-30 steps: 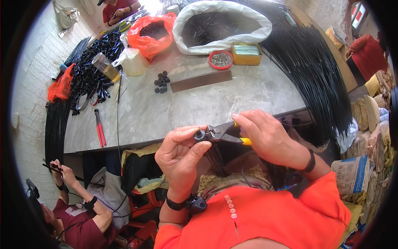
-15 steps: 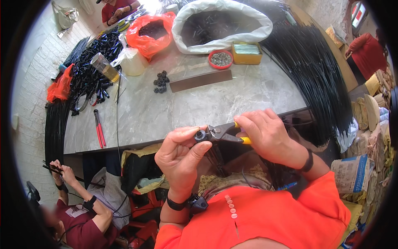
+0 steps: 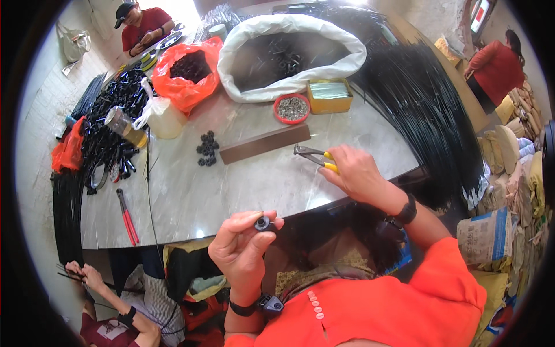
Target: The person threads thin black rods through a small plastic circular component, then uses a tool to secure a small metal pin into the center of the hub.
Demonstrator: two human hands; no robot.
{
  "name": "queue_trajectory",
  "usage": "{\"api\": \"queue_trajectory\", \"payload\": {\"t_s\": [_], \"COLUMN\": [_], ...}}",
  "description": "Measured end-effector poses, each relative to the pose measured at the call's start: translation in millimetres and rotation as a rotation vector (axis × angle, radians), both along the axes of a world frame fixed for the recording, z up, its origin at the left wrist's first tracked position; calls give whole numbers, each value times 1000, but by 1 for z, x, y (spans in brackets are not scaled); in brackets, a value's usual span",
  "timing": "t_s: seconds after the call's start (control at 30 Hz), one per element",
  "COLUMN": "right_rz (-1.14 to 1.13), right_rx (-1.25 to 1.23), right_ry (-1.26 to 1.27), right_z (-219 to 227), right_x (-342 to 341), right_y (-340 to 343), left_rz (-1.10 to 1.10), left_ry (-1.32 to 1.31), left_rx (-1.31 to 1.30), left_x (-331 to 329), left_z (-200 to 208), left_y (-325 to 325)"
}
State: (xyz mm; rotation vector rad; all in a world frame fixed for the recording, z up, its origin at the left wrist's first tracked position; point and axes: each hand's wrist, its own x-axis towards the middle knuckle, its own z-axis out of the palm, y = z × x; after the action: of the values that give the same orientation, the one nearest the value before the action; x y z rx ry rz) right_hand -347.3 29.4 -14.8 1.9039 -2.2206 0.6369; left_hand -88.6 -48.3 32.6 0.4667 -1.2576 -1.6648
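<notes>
My left hand (image 3: 238,247) is closed, pinching a small black round fitting (image 3: 263,224) between thumb and fingers, just off the table's front edge. A ring-shaped end of the fitting points up. In my right hand (image 3: 359,174) is a pair of end-cutting pliers (image 3: 314,154) with yellow grips, its jaws a little apart over the table and clear of the fitting. Beyond the jaws lies a long brown bar (image 3: 263,144). To its left sits a cluster of small black fittings (image 3: 207,149). A red dish (image 3: 291,109) of small metal pieces stands beyond the bar.
On the grey table (image 3: 191,205) lie red-handled pliers (image 3: 127,217). Behind are a white sack (image 3: 230,69), an orange bag (image 3: 209,87), a yellow box (image 3: 330,104) and a jar (image 3: 125,128). Black rods (image 3: 428,110) cover the right side. Co-workers are left, back and right.
My right hand has carried the pliers off the fitting, up and away over the table. My left hand has dropped slightly, keeping the fitting. The whole view has shifted a little.
</notes>
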Motion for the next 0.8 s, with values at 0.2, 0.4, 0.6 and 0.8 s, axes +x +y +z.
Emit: {"api": "queue_trajectory", "payload": {"t_s": [0.2,0.4,0.6,0.8], "right_rz": [-81,-52,84,96], "right_rx": [50,282,85,172], "right_ry": [91,162,-36,314], "right_z": [-12,9,27,8], "right_x": [-19,-19,-41,-66], "right_y": [-20,-33,-103,-158], "left_rz": [-9,-37,-46,-26], "left_ry": [6,38,37,-6], "left_rx": [-5,-14,9,-11], "left_x": [-5,-5,3,-4], "left_z": [-8,-15,-14,-16], "left_y": [-15,-27,-28,-25]}}
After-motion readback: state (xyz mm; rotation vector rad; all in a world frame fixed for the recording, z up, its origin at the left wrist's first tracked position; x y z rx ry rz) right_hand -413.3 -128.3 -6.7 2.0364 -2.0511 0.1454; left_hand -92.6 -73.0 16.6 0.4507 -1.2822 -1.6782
